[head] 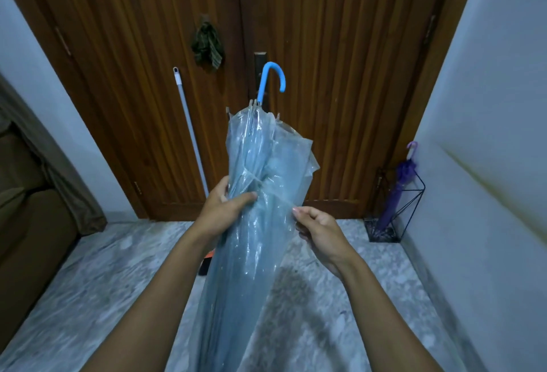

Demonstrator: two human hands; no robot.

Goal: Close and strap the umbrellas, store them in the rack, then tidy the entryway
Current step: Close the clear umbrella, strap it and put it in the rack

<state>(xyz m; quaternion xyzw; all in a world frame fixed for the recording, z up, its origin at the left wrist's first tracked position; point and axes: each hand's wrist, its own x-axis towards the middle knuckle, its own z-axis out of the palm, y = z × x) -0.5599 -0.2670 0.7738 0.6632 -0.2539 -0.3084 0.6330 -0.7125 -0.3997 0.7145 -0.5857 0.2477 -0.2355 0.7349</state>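
A folded clear umbrella (254,223) with a blue hooked handle (270,80) stands upright in front of me, handle up. My left hand (228,205) grips its bunched canopy around the middle, thumb across the front. My right hand (318,231) pinches a thin clear strap pulled out from the canopy to the right. A closed purple umbrella (398,194) stands in the black wire rack (414,194) by the right wall.
A wooden double door (325,75) fills the back, with a white pole (191,131) leaning on it and a dark cloth (207,45) hanging. A brown sofa (26,211) is at left. A small orange and black object (205,263) lies on the marble floor behind the umbrella.
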